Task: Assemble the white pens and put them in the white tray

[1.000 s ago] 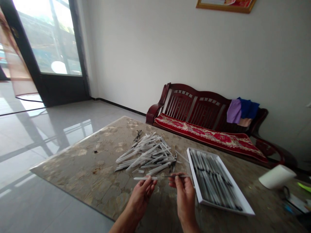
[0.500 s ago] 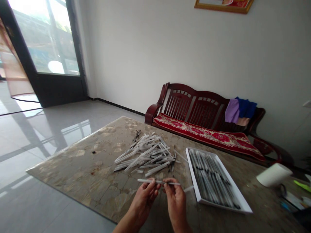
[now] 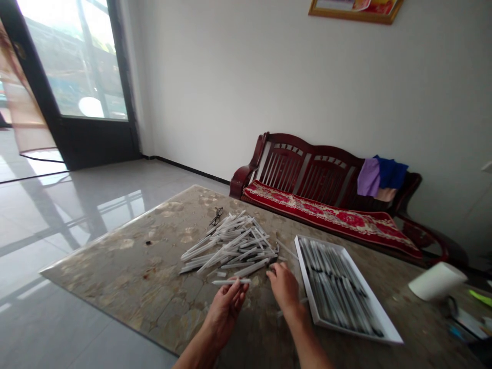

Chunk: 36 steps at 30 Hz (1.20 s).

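My left hand (image 3: 225, 312) grips a white plastic tube (image 3: 230, 281) between thumb and fingers, above the front of the marble tabletop (image 3: 126, 266). My right hand (image 3: 283, 287) has its fingers bunched at the front right end of a loose heap of similar white tubes (image 3: 230, 246). Dark slender pieces (image 3: 273, 266) lie at that end of the heap, close to these fingers. Whether the right hand holds anything is hidden. To its right stands a shallow white tray (image 3: 338, 287) packed with dark-tipped pens lying side by side.
Black-framed glasses (image 3: 216, 216) lie behind the heap. A white paper roll (image 3: 437, 281) and small items sit at the table's right end. A dark red wooden bench (image 3: 300, 174) with a red cushion stands behind the table. The tabletop's left edge drops to a shiny tiled floor.
My right hand has moved away from the left hand, to the heap's front right end. The thin dark rod it held no longer shows. The left hand keeps the white tube.
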Each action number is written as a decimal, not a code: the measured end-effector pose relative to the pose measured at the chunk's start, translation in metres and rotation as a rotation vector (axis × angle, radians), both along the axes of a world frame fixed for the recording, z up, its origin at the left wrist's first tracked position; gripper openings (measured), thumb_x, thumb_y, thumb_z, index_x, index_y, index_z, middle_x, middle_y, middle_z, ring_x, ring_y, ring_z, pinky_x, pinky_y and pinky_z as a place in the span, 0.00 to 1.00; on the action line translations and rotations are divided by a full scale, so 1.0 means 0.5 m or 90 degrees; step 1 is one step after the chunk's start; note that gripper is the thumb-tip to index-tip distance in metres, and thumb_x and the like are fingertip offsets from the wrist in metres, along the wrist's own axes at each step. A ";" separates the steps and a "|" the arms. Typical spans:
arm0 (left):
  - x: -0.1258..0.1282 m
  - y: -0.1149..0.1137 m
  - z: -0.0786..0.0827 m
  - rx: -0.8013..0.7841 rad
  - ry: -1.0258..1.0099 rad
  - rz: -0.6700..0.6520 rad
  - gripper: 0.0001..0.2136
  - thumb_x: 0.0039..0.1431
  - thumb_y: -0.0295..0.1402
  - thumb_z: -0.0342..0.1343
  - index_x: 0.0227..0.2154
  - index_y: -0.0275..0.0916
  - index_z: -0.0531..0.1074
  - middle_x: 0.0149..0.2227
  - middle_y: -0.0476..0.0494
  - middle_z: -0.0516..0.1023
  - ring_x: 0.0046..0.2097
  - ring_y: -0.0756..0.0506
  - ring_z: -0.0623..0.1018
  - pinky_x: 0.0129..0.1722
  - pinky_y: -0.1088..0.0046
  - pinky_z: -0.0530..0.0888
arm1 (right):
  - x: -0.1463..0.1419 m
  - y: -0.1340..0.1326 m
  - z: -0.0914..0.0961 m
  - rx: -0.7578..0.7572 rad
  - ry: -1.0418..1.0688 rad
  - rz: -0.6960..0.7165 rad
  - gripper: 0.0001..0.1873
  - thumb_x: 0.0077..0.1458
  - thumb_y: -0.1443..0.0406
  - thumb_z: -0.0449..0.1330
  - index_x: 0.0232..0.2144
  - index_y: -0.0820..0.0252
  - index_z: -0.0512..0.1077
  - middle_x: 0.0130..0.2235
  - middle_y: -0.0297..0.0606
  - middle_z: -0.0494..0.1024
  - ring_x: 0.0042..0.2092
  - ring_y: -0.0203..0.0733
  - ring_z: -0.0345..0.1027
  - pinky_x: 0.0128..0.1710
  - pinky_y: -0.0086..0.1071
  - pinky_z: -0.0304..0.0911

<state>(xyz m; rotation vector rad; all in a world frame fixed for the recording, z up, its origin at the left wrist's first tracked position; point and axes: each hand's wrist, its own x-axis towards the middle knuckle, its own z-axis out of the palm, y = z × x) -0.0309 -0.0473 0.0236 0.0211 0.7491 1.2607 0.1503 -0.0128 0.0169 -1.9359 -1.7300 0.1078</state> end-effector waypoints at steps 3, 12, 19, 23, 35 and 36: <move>0.010 0.009 -0.010 0.027 0.027 -0.009 0.06 0.56 0.16 0.58 0.30 0.33 0.73 0.27 0.44 0.81 0.29 0.49 0.83 0.26 0.82 0.78 | -0.008 0.008 -0.004 -0.015 -0.072 0.020 0.08 0.51 0.71 0.59 0.31 0.55 0.76 0.36 0.43 0.80 0.38 0.46 0.74 0.36 0.32 0.63; 0.017 0.022 -0.032 0.072 0.061 -0.015 0.03 0.55 0.21 0.61 0.31 0.33 0.74 0.29 0.43 0.81 0.31 0.47 0.83 0.26 0.79 0.79 | -0.030 -0.031 0.006 0.049 0.444 0.032 0.08 0.50 0.63 0.58 0.34 0.58 0.74 0.34 0.40 0.79 0.35 0.44 0.73 0.33 0.33 0.66; 0.016 0.017 -0.040 0.098 0.059 -0.020 0.05 0.53 0.21 0.63 0.32 0.34 0.74 0.30 0.43 0.81 0.33 0.46 0.83 0.28 0.79 0.79 | -0.092 -0.080 0.010 0.007 0.807 -0.004 0.16 0.42 0.56 0.67 0.31 0.61 0.74 0.29 0.37 0.78 0.31 0.42 0.72 0.23 0.28 0.64; 0.015 0.018 -0.043 0.112 0.057 -0.034 0.07 0.50 0.23 0.66 0.32 0.34 0.74 0.29 0.43 0.82 0.32 0.47 0.83 0.29 0.78 0.78 | -0.108 -0.086 0.010 0.007 0.832 0.010 0.16 0.42 0.56 0.67 0.31 0.60 0.74 0.31 0.37 0.79 0.32 0.42 0.73 0.24 0.27 0.65; 0.014 0.010 -0.029 0.115 0.070 -0.045 0.11 0.44 0.27 0.71 0.30 0.34 0.75 0.28 0.44 0.82 0.31 0.47 0.83 0.28 0.79 0.78 | -0.102 -0.088 -0.014 0.014 0.666 0.080 0.16 0.51 0.53 0.60 0.35 0.60 0.74 0.35 0.42 0.81 0.35 0.45 0.75 0.32 0.33 0.69; 0.014 0.010 -0.031 0.112 0.072 -0.043 0.10 0.45 0.26 0.70 0.30 0.34 0.75 0.28 0.44 0.82 0.31 0.46 0.83 0.28 0.79 0.78 | -0.101 -0.088 -0.015 0.018 0.695 0.060 0.17 0.50 0.53 0.61 0.35 0.60 0.74 0.34 0.41 0.80 0.34 0.45 0.74 0.31 0.32 0.69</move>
